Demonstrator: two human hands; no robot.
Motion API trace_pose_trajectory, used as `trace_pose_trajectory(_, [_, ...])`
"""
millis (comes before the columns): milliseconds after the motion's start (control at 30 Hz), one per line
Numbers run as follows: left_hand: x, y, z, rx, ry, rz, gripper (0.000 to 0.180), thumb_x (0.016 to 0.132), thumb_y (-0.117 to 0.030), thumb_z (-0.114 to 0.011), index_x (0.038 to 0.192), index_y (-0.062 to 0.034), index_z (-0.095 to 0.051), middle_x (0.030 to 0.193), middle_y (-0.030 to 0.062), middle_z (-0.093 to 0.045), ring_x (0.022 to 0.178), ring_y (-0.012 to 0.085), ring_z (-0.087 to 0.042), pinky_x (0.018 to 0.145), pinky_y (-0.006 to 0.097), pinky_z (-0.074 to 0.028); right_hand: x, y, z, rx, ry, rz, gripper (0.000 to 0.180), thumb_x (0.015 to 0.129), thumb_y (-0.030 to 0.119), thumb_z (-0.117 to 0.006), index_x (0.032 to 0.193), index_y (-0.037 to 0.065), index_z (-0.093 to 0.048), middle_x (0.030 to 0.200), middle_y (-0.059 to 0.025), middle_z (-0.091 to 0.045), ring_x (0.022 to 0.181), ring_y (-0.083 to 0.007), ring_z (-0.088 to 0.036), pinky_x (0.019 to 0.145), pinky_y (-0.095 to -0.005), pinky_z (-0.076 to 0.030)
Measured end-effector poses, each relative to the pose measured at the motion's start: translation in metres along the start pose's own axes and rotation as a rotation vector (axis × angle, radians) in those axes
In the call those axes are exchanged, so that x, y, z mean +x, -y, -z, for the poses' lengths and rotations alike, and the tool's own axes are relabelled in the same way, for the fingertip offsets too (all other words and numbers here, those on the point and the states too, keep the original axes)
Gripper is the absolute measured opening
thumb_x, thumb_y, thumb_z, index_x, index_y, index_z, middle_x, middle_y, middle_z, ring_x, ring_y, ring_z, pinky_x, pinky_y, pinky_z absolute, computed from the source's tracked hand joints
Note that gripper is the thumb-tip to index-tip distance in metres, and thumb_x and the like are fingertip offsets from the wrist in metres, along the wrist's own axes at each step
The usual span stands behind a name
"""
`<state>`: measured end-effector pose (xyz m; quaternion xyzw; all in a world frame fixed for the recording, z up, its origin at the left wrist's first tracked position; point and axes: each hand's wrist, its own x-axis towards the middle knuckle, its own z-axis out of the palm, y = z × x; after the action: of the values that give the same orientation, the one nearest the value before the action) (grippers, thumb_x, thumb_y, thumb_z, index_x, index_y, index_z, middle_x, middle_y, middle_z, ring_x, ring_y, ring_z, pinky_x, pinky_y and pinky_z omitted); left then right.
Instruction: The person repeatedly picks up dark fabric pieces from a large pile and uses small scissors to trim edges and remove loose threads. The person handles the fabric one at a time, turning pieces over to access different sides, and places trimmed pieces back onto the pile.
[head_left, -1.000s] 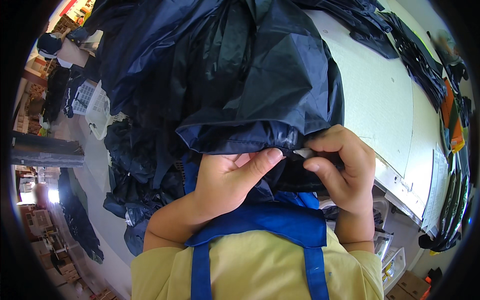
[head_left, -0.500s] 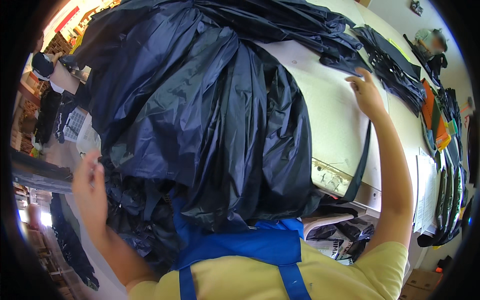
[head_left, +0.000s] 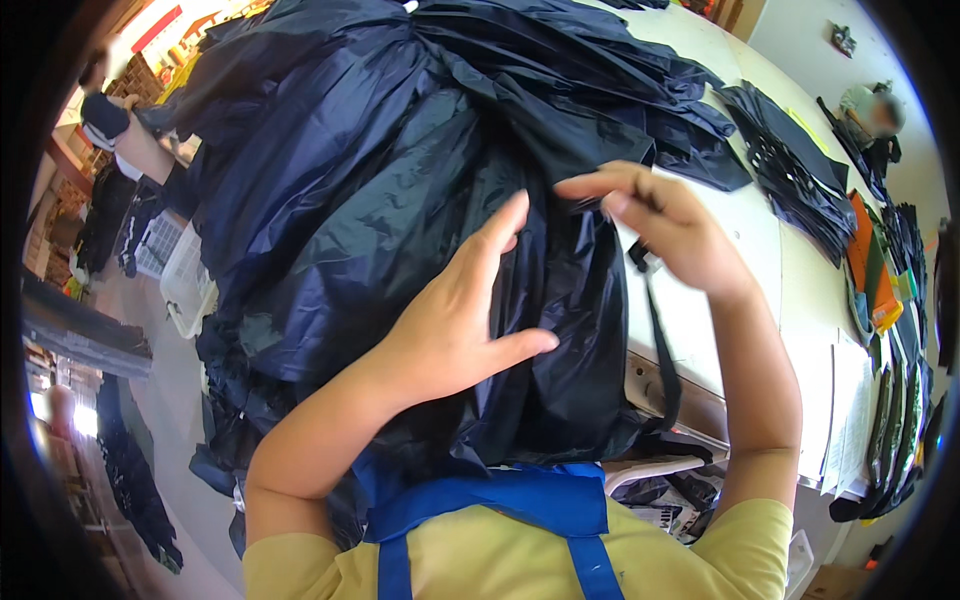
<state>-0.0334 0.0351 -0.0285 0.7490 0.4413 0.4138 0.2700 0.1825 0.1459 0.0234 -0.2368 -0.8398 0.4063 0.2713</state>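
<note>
Hovering mid-frame, my left hand (head_left: 445,330) gapes over cloth (head_left: 350,240) seemingly heaped for reach; my right hand (head_left: 670,225), hold unclear

The left hand (head_left: 450,320) hides part of the dark fabric (head_left: 350,240), which the upper edge cuts off. The white sheets' (head_left: 848,405) print is too small.

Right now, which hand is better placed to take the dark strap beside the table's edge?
Probably the right hand: it is near the upper end of the dark strap; the left hand, thumb apart, is farther off, over glossy dark fabric.
</note>
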Motion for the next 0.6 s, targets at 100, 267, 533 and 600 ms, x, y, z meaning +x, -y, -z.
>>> trace_pose_trajectory(100, [0.017, 0.003, -0.009, -0.035, -0.262, 0.043, 0.09, 0.076, -0.008, -0.074, 0.145, -0.0078, -0.018, 0.127, 0.02, -0.048, 0.11, 0.028, -0.056, 0.093, 0.038, -0.048, 0.015, 0.005, -0.046, 0.183, 0.041, 0.196, 0.027, 0.093, 0.006, -0.051, 0.119, -0.002, -0.057, 0.11, -0.0164, -0.061, 0.105, -0.0266, -0.058, 0.09, -0.0323, -0.045])
trace_pose_trajectory(267, [0.033, 0.041, 0.007, -0.305, -0.609, 0.005, 0.023, 0.088, 0.006, -0.053, 0.11, 0.0009, -0.056, 0.095, 0.0119, -0.065, 0.087, 0.0176, -0.065, 0.08, 0.028, -0.052, 0.02, 0.014, -0.045, 0.302, -0.015, 0.167, 0.029, 0.095, 0.008, -0.048, 0.121, -0.001, -0.055, 0.108, -0.012, -0.064, 0.103, -0.021, -0.06, 0.089, -0.0307, -0.046])
trace_pose_trajectory(533, [0.038, 0.03, 0.01, -0.064, -0.35, 0.052, 0.052, 0.082, 0.0, -0.063, 0.129, -0.0028, -0.043, 0.127, 0.0157, -0.048, 0.11, 0.0225, -0.055, 0.088, 0.031, -0.05, -0.003, -0.082, 0.031, 0.301, -0.843, -0.202, 0.022, 0.093, 0.003, -0.048, 0.111, 0.004, -0.062, 0.105, -0.0055, -0.061, 0.057, -0.0024, -0.039, 0.051, -0.0172, -0.032])
trace_pose_trajectory(600, [0.05, 0.016, 0.006, 0.21, -0.298, -0.037, 0.058, 0.08, -0.002, -0.066, 0.131, -0.0032, -0.04, 0.13, 0.0156, -0.045, 0.113, 0.0252, -0.053, 0.089, 0.034, -0.049, -0.006, -0.11, 0.043, 0.145, -0.901, -0.326, 0.029, 0.088, 0.001, -0.05, 0.114, 0.006, -0.061, 0.111, -0.0075, -0.06, 0.059, -0.0038, -0.041, 0.053, -0.0187, -0.034])
